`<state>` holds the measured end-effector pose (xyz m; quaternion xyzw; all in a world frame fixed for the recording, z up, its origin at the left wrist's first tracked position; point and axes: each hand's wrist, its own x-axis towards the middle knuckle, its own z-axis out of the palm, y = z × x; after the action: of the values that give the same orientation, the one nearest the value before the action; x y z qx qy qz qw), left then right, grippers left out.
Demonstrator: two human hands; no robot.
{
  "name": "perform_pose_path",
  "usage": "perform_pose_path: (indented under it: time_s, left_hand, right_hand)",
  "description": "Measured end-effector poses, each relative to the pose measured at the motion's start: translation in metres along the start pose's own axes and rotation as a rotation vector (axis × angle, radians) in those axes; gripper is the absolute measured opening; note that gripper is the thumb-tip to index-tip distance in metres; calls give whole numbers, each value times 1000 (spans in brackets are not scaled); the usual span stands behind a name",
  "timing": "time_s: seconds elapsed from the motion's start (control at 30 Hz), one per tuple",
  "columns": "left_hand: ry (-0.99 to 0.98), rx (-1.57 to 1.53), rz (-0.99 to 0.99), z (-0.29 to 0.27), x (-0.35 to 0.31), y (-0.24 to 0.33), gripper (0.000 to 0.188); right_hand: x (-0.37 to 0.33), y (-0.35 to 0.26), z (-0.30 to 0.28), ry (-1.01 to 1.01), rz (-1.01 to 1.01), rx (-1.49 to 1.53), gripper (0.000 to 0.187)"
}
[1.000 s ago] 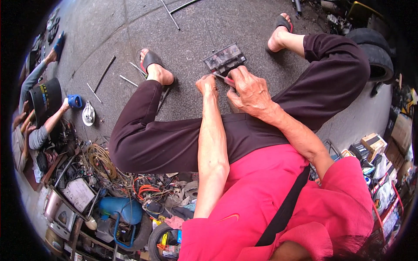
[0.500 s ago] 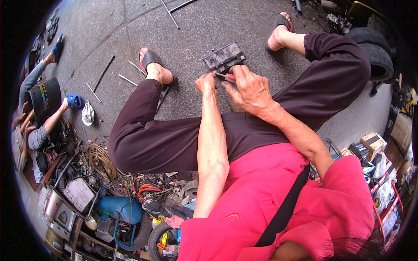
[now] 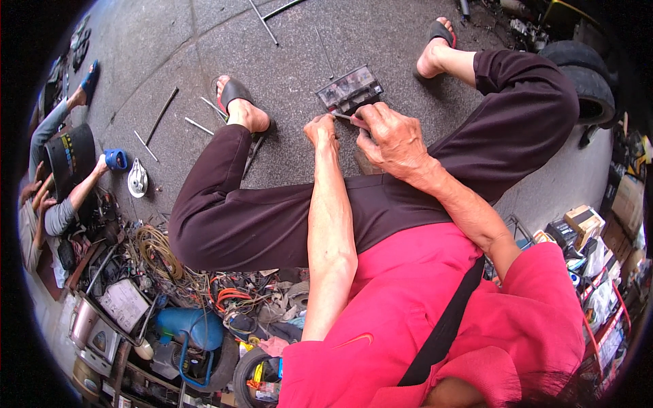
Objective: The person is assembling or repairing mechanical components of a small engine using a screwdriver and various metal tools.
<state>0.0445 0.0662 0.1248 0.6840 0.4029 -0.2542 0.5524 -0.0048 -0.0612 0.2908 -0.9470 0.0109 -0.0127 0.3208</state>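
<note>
A dark rectangular box [image 3: 349,89], like a small battery case with a see-through or glossy top, lies on the ground between my feet. My left hand [image 3: 321,129] is closed at its near left corner, and what its fingertips pinch is too small to make out. In my right hand [image 3: 393,139] is a screwdriver [image 3: 345,117] with a reddish handle, mostly covered by the fingers. Its thin metal shaft points left and meets my left fingertips beside the box's near edge.
Metal rods [image 3: 163,112] and a T-shaped bar [image 3: 265,24] lie on the ground. Tyres [image 3: 585,92] stand at the right. Cables [image 3: 155,248], a blue tank [image 3: 190,326] and clutter fill the lower left. Another person's hands [image 3: 44,197] are by a tyre [image 3: 71,160] at the far left.
My right hand has turned slightly, and its fingers now cover more of the screwdriver's handle. The box has shifted a little to the left in the picture. My left hand stays almost in place.
</note>
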Motion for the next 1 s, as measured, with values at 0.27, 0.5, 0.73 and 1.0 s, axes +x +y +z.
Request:
perform_pose_path:
  time_s: [0.27,0.5,0.73,1.0]
  left_hand:
    - [26,-44,4,4,-3,3,21]
    - [44,-10,4,6,-4,3,24]
    - [65,-12,22,4,-9,2,24]
    - [73,-24,55,4,-6,-2,22]
  right_hand:
    - [7,13,-21,88,95,-1,20]
    - [8,43,-47,257,229,-215,22]
    - [7,47,-47,207,343,-257,22]
    - [8,52,-42,214,338,-244,23]
